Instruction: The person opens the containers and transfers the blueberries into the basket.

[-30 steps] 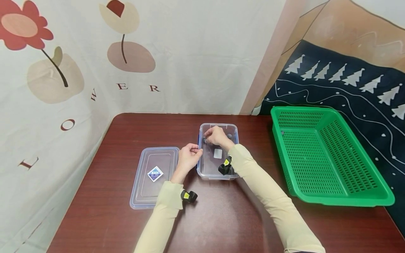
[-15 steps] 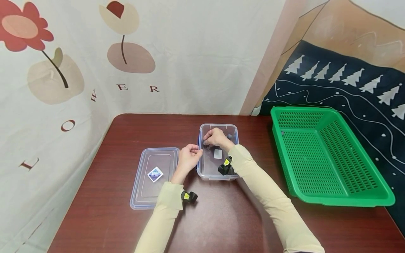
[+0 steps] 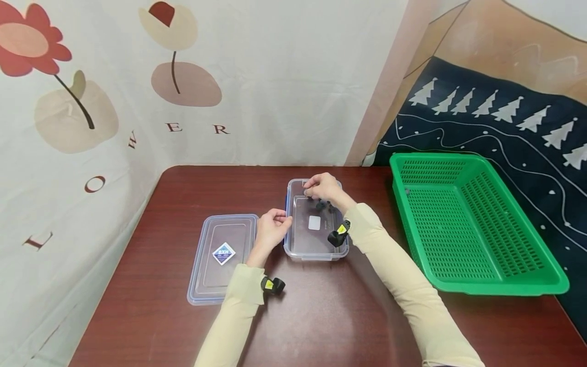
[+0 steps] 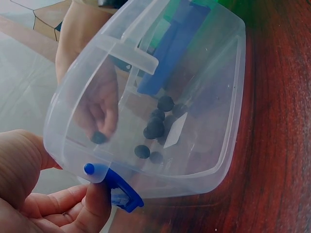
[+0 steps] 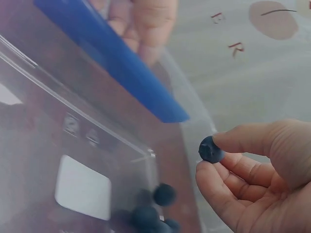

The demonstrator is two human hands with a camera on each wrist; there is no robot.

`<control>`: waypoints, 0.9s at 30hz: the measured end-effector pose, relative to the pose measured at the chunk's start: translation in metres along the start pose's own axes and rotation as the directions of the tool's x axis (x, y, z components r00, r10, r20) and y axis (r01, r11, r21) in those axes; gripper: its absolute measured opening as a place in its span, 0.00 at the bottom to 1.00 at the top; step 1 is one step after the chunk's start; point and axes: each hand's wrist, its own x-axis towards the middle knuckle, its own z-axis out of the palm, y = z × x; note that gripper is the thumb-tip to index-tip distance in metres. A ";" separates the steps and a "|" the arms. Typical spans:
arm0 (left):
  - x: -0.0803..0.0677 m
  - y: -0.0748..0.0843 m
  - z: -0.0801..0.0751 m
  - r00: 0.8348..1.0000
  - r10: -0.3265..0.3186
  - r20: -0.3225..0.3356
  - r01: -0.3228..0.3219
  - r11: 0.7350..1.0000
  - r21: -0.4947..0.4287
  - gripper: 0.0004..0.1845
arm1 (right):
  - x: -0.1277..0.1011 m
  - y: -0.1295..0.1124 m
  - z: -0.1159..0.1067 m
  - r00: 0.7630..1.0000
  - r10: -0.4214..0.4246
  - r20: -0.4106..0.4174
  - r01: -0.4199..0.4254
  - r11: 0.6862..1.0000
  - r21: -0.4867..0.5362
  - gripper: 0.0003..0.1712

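Dark red-brown wood grain covers the table [image 3: 321, 316], which carries everything else. Largest on it is a green perforated basket [image 3: 472, 224] at the right side. Left of centre lies a clear plastic lid [image 3: 223, 257] with a diamond-shaped label, flat on the table. Just beside it stands the clear plastic container [image 3: 312, 239] with blue latches, its near left edge lifted so that it tilts. The left hand [image 3: 270, 229] grips that container's left rim, thumb on the blue latch [image 4: 116, 187]. The right hand [image 3: 323, 186] is over the container's far end, its thumb and forefinger pinched on a single blueberry [image 5: 210, 149]. Several more blueberries [image 4: 155, 128] lie loose in a cluster on the container's floor, near a white label.
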 end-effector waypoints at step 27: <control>0.001 0.001 -0.001 1.000 0.000 0.015 0.000 1.000 0.014 0.11 | -0.044 0.002 -0.112 0.992 -0.067 -0.104 0.067 0.998 -0.006 0.16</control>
